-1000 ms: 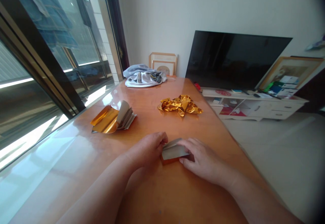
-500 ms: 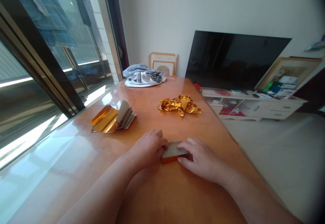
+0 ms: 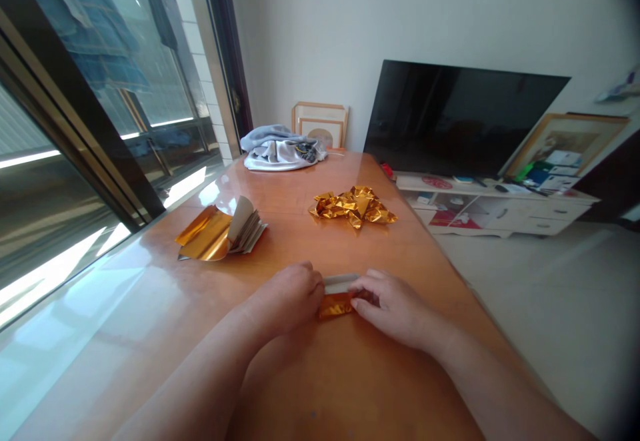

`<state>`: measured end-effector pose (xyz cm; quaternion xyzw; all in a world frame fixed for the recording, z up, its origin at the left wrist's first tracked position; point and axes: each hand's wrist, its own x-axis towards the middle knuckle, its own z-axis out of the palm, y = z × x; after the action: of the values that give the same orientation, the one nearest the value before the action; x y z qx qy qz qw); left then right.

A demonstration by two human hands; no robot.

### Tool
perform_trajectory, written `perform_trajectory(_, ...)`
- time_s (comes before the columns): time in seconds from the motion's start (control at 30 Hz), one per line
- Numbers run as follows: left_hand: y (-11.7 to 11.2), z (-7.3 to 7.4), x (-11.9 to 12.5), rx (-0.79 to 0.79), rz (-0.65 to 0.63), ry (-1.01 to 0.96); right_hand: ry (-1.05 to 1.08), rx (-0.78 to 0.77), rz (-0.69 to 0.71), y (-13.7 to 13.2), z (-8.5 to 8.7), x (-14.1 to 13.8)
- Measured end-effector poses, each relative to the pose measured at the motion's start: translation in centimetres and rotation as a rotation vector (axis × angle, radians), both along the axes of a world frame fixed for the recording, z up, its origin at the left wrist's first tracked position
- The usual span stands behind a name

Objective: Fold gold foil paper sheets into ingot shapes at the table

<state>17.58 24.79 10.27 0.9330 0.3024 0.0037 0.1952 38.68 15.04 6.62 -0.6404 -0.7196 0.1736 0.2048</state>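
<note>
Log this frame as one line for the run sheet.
left hand: against folded gold foil sheet | right hand: on its right end | nearby: crumpled gold foil; stack of foil sheets

Small folded foil paper (image 3: 336, 306), gold strip at front, white backing behind, lies prob. flat on wooden table (image 3: 360, 381); ends hidden, folds hard to see.

There is one left hand (image 3: 283, 298) and one right hand (image 3: 397, 311). There is one folded gold paper (image 3: 336, 306), one stack of gold paper (image 3: 203, 236), and one crumpled gold heap (image 3: 353, 206).
</note>
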Motion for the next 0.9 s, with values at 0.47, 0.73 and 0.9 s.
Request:
perform_trajectory(0.47, 0.4, -1.5, -0.3, 0.049, 0.119, -0.028, 0.067, 0.004, -0.012, 0.5, -0.7, 0.5)
perform_trajectory(0.73, 0.5, -0.3, 0.1, -0.019, 0.109, 0.002, 0.119, 0.006, -0.031, 0.9, -1.4, 0.8)
perform_trajectory(0.9, 1.2, -0.3, -0.6, -0.094, 0.086, -0.030, 0.140, -0.012, -0.017, 0.5, -1.2, 0.8)
